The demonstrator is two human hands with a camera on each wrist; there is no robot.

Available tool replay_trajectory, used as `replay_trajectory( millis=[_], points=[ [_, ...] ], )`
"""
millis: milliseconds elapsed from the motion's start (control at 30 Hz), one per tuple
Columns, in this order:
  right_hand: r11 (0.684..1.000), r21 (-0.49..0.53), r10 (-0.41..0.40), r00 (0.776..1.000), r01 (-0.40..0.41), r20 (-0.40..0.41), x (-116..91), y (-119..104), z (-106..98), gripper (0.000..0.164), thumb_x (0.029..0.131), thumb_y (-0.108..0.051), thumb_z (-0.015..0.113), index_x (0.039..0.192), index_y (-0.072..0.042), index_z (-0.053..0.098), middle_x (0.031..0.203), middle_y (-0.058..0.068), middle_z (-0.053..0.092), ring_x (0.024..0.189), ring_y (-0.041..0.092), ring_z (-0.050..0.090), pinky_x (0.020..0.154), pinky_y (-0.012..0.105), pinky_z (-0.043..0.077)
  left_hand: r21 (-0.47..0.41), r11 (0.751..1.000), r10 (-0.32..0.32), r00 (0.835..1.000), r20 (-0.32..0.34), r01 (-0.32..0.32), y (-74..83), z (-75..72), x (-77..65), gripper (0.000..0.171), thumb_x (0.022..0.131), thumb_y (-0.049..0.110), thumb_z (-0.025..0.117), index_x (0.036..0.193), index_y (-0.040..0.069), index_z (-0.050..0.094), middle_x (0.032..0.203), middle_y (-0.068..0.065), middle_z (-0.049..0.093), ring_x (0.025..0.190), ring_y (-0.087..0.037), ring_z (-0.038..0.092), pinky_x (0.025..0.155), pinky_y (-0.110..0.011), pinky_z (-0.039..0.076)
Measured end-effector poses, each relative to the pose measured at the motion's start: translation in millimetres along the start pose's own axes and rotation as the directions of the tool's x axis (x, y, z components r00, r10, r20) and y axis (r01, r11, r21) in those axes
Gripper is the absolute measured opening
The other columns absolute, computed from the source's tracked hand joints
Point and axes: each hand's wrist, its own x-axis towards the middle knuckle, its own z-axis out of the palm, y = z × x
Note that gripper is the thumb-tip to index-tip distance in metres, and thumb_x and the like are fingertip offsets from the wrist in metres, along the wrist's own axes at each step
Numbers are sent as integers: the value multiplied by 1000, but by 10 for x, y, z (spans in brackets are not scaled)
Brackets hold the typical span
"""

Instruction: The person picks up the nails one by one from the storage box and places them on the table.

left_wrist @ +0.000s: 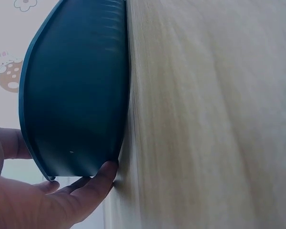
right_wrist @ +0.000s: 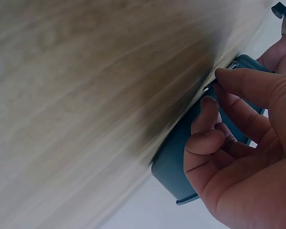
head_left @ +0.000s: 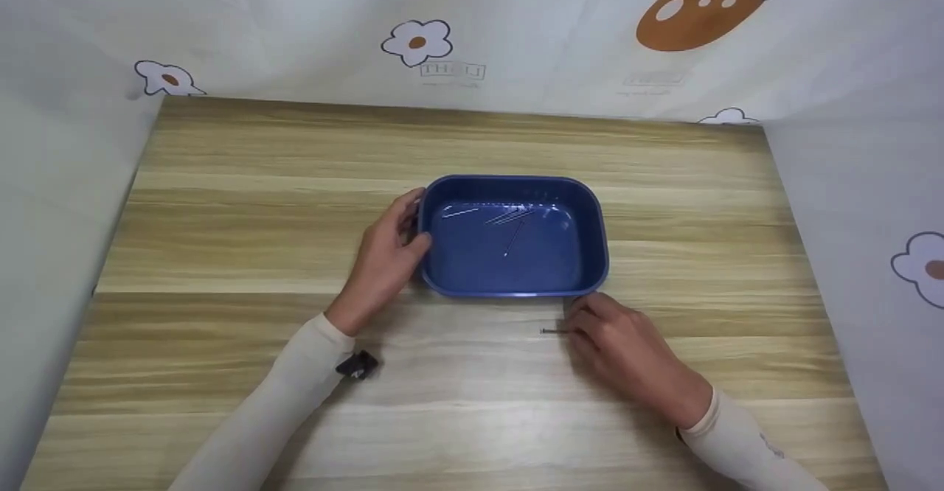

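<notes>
A deep blue rectangular tray (head_left: 516,273) with rounded corners stands on the wooden table. My left hand (head_left: 387,251) grips its left end, thumb over the rim and fingers along the outer wall, as the left wrist view shows from the side (left_wrist: 76,86). Inside the tray lie several thin nails (head_left: 514,239), mostly toward its back wall. Just in front of the tray's near right corner, my right hand (head_left: 619,343) pinches a nail (head_left: 552,331) between thumb and fingertips, its head pointing left. In the right wrist view this nail (right_wrist: 232,65) sits low over the table, partly hidden by the fingertips.
The wood-grain table (head_left: 243,240) reaches out on all sides of the tray. A pale curtain (head_left: 531,26) with printed flowers hangs behind the table and along both sides. A small black device (head_left: 358,365) shows at the left sleeve's cuff.
</notes>
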Motion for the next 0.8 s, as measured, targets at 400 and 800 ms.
replay_trajectory(
  millis=[400, 800],
  points=[
    [997, 12, 71, 997, -72, 37, 22, 55, -1, 13, 89, -2, 88, 98, -11, 86, 107, 4, 74, 98, 19, 74, 76, 40, 67, 12, 1000, -3, 1000, -3, 3, 10, 5, -7, 66, 101, -2, 59, 165, 3, 46, 156, -21, 60, 146, -32, 58, 122, -44, 49],
    [996, 10, 92, 996, -92, 16, 53, 140, -170, 14, 89, -6, 92, 97, -12, 83, 102, 0, 71, 92, 16, 71, 74, 38, 66, 0, 1000, -21, 1000, -8, 21, 12, 5, -9, 66, 101, -2, 59, 165, 3, 47, 156, -21, 61, 145, -31, 58, 121, -43, 50]
  ],
)
